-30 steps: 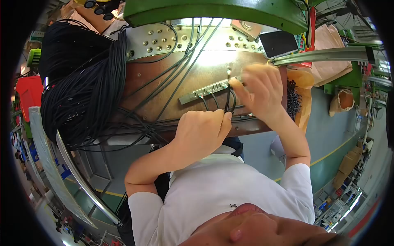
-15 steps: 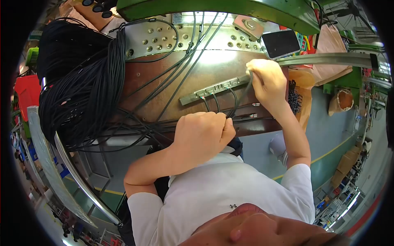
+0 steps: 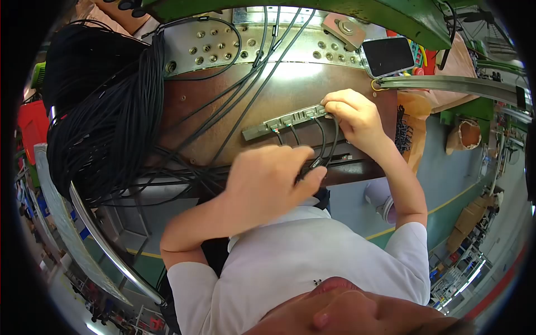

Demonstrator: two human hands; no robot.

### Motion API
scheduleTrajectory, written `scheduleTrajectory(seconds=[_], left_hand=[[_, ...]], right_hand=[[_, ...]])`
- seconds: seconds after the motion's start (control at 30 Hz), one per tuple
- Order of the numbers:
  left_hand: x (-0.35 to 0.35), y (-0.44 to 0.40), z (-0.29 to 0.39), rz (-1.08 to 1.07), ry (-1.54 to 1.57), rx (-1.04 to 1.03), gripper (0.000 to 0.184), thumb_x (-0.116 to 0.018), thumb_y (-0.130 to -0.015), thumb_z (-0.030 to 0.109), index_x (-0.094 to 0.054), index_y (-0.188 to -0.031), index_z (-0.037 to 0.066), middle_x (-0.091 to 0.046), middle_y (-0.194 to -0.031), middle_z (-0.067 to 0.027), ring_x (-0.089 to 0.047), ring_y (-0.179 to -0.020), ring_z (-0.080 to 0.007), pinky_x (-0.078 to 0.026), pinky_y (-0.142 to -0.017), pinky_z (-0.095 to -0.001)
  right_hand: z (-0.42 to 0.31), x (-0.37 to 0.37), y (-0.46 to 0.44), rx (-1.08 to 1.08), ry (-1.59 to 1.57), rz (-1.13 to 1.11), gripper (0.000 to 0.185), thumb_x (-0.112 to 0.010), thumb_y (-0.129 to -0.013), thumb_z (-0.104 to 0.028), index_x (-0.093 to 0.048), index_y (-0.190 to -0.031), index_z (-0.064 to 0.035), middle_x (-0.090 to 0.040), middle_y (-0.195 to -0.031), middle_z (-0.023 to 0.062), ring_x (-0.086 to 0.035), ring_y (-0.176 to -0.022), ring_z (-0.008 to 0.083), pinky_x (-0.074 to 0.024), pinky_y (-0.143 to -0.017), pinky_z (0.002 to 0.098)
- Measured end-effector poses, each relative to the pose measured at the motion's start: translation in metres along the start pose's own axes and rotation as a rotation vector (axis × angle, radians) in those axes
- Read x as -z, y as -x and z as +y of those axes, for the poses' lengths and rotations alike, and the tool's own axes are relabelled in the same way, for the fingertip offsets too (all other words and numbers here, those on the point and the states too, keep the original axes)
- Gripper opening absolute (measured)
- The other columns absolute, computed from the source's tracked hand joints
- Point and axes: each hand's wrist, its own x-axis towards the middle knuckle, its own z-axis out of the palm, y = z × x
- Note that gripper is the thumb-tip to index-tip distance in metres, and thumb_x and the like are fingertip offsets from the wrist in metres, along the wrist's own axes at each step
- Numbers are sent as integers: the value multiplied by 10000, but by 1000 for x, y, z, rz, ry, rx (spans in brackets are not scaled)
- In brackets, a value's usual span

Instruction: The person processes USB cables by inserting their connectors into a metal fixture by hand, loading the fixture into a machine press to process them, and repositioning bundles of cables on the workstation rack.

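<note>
A narrow metal fixture strip (image 3: 255,133) lies slanted on the brown work board, with several black cable ends seated along it. Small coloured wires show at the left cable ends. At the strip's right end, my right hand (image 3: 356,118) is closed, thumb and fingertips pinching a black cable (image 3: 335,134); the fingers cover its tip. My left hand (image 3: 268,181), slightly blurred, is over the cables near the board's front edge. Its thumb and fingers are apart, with a black cable bundle (image 3: 316,162) showing in the gap.
A big bundle of black cables (image 3: 106,111) hangs at the left. Behind the board (image 3: 223,92) are a perforated metal plate (image 3: 184,47), a green machine beam (image 3: 312,12) and a phone (image 3: 388,56). A metal bar (image 3: 452,84) juts out to the right.
My left hand has gone from a closed fist to spread thumb and fingers. My right hand has shifted slightly left and down, its fingers now at the strip's right end.
</note>
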Motion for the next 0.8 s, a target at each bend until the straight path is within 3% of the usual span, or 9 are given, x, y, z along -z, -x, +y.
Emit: scheduleTrajectory(seconds=[0.1, 0.13, 0.17, 0.23, 0.27, 0.33, 0.37, 0.67, 0.8], left_hand=[[31, -35, -22, 55, 86, 193, 190, -580, -829, 116, -683, -936, -1, -699, -948, -96, -612, -712, -214, -473, -644, -273], [33, -52, -55, 184, -16, 81, 235, -539, -863, 119, -672, -1006, -12, -690, -973, -106, -615, -739, -213, -482, -672, -264], [39, -72, -59, 295, 213, 258, 283, -517, -921, 149, -627, -1100, -40, -675, -994, -158, -623, -768, -221, -489, -685, -256], [33, -111, -112, 299, 751, 233, 335, -505, -962, 194, -565, -1181, -52, -666, -947, -184, -621, -761, -207, -494, -682, -240], [26, -125, -111, 298, 745, 230, 335, -505, -962, 194, -565, -1181, -52, -666, -947, -184, -621, -761, -207, -494, -682, -240], [5, -142, -99, 28, 1139, 432, 341, -495, -979, 210, -547, -1167, -70, -652, -937, -187, -599, -731, -181, -494, -652, -239], [0, -145, -96, -67, 1258, 507, 345, -491, -984, 216, -541, -1163, -76, -647, -934, -188, -592, -721, -172, -494, -642, -238], [22, -126, -77, -80, 1242, 455, 304, -474, -984, 199, -538, -1099, -76, -568, -812, -89, -487, -609, -101, -429, -546, -227], [32, -95, -40, -113, 1299, 614, 324, -441, -995, 221, -530, -1121, -64, -491, -725, -25, -418, -561, -71, -330, -500, -194]], right_hand=[[0, 0, 2, -66, -37, -22, 245, -586, -699, 103, -601, -914, -13, -653, -993, 73, -599, -873, 225, -480, -787, 285], [-1, -1, 4, -96, -59, -36, 241, -587, -704, 103, -605, -915, -13, -653, -994, 71, -598, -876, 220, -478, -790, 282], [-3, -1, 5, -125, -82, -47, 236, -588, -709, 102, -608, -915, -13, -652, -995, 69, -597, -879, 215, -476, -793, 279], [17, 15, -2, -215, -460, -191, 197, -638, -760, -2, -644, -950, -54, -650, -956, 29, -591, -847, 170, -475, -783, 280], [17, 27, -16, -302, -527, -167, 160, -637, -786, -15, -668, -942, -41, -651, -965, 39, -587, -846, 154, -469, -786, 274], [24, 32, -67, -306, -692, 297, 143, -623, -823, -103, -682, -933, -34, -661, -970, 61, -588, -850, 158, -471, -790, 279], [63, 30, -99, -303, -692, 306, 143, -623, -823, -103, -682, -933, -34, -661, -970, 61, -588, -850, 158, -471, -790, 279], [114, 30, -156, -329, -764, -158, 341, -518, -920, -305, -653, -1014, -6, -665, -932, 116, -602, -824, 183, -512, -722, 290], [121, 22, -123, 38, -1249, -461, 444, -471, -964, -395, -640, -1049, 7, -667, -915, 141, -608, -812, 194, -531, -692, 296]])
